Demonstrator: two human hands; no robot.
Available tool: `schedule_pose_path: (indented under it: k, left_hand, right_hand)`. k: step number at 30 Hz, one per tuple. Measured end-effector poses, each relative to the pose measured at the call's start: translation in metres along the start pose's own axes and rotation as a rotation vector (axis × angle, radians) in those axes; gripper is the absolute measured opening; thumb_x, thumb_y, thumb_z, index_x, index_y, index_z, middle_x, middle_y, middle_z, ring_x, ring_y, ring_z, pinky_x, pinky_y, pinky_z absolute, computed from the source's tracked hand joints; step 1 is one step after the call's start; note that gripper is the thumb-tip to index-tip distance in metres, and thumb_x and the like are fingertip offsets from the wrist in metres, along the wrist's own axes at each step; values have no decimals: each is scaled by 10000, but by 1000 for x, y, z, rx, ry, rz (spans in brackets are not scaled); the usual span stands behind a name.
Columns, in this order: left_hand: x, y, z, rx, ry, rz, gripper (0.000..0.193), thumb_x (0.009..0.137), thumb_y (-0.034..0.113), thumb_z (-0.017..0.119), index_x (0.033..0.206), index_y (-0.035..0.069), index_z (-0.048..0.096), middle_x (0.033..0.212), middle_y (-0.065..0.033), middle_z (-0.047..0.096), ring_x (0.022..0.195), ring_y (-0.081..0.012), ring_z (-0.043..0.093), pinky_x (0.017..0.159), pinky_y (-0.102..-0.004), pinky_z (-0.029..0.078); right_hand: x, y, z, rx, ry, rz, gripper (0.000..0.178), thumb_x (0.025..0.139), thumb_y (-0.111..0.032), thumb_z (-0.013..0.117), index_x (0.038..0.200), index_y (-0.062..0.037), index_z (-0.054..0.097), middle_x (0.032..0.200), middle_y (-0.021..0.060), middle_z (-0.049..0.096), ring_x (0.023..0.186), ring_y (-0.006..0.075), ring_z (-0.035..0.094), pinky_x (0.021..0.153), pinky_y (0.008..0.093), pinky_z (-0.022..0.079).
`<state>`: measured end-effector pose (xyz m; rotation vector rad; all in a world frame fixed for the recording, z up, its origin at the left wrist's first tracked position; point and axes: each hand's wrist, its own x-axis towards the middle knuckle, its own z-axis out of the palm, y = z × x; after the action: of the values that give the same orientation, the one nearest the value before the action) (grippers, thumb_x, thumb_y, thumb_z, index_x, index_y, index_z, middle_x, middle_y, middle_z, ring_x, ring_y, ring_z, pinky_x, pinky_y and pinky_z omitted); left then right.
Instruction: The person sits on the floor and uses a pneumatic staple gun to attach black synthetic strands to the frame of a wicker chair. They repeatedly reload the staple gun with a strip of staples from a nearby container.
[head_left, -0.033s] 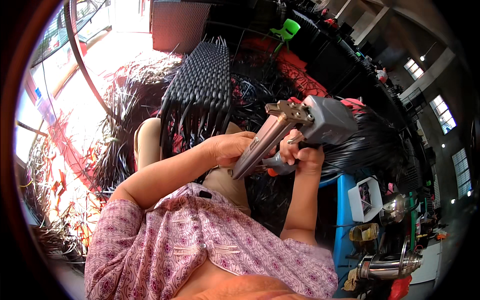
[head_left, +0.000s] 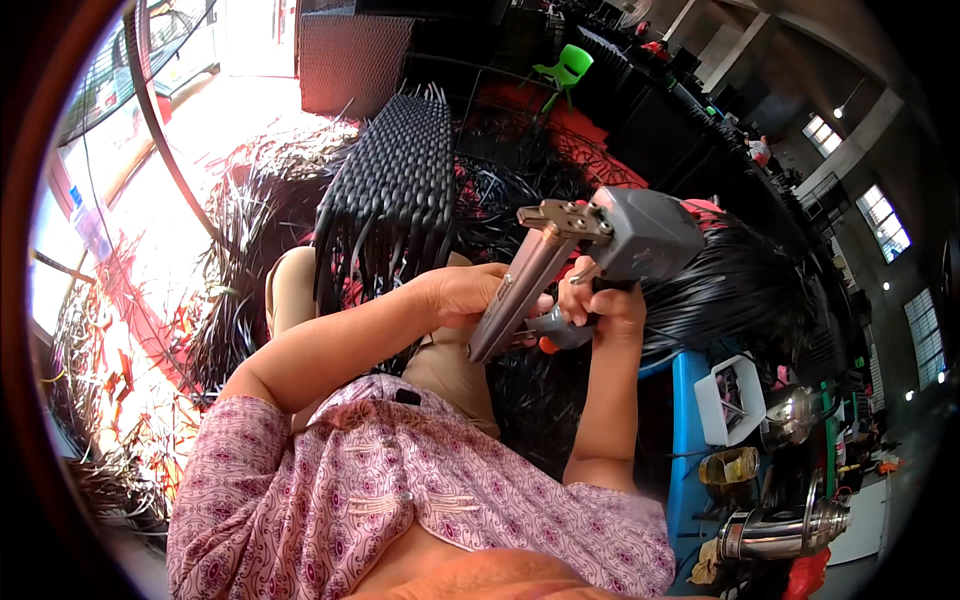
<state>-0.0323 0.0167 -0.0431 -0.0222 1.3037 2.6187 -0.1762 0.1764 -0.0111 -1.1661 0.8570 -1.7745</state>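
Observation:
A grey and bronze pneumatic staple gun is held tilted in front of my lap, its long magazine slanting down toward the left. My right hand is wrapped round its handle, with the fingers by the trigger. Behind the magazine, my left hand grips the gun's side; most of its fingers are hidden, with only some tips showing past the metal. Just beyond my left forearm stands a woven black wicker piece, its loose strand ends hanging down toward my knees.
Black plastic strands lie in heaps at both sides. At the right a blue surface bears a white container, with a steel flask nearby. A green chair stands at the back.
The view has shifted slightly; the staple gun and wicker piece appear a little further left. Both hands keep their hold.

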Motion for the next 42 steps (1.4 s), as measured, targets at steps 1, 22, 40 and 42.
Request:
schedule_pose_path:
  k: [1,22,40,42]
  left_hand:
    - [9,7,3,78,16,-26,301,867,195,711,1078,10,603,916,-70,639,794,-173,654,695,-310,563]
    - [104,-53,-32,379,182,-152,432,823,565,694,924,145,666,770,46,606,696,-64,552,621,-245,435]
    - [108,-106,-59,84,124,392,474,719,430,828,998,104,628,795,-20,636,702,-123,637,595,-284,501]
    - [138,-126,-83,211,243,435,368,837,347,691,1031,38,641,836,-68,666,785,-179,662,652,-350,514]
  right_hand:
    - [5,-6,-7,-13,8,1,331,654,-93,717,924,36,576,576,85,502,464,213,504,480,334,437]
    - [23,35,-63,-752,550,-240,403,691,87,614,1088,29,569,970,102,658,878,175,645,701,313,540]
    - [38,70,-47,-869,402,-117,197,820,-29,613,1014,8,607,902,55,633,808,163,602,775,315,503]
    - [39,68,-35,-784,400,-189,251,788,11,634,1038,17,606,936,58,629,818,160,602,787,307,505]
